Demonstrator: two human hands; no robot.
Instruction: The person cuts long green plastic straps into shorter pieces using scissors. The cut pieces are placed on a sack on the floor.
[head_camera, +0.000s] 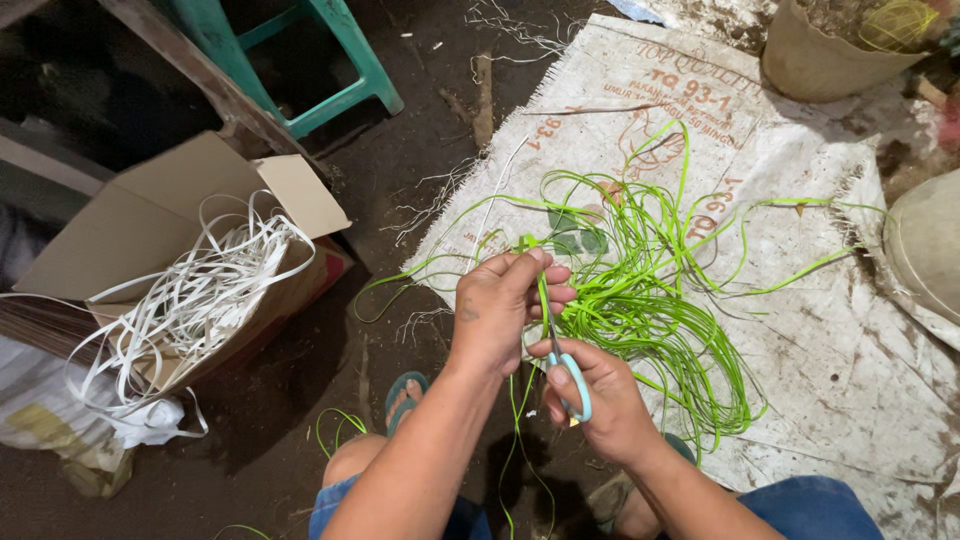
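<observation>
- The left hand (505, 300) pinches a green strip (542, 290); scissors (568, 375) gripped in the right hand (600, 405) could nick fingers.
- The green strip pile (650, 300) at two o'clock could snag the blades.

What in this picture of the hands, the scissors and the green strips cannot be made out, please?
- Scissors, head view: the blades are hidden behind the left hand and the green strips; the right hand covers most of the handles.
- Cardboard box: its inside is hidden by the white strips.
- Basket: cut off by the top edge.
- Plastic stool: seat cut off by the top edge.
</observation>
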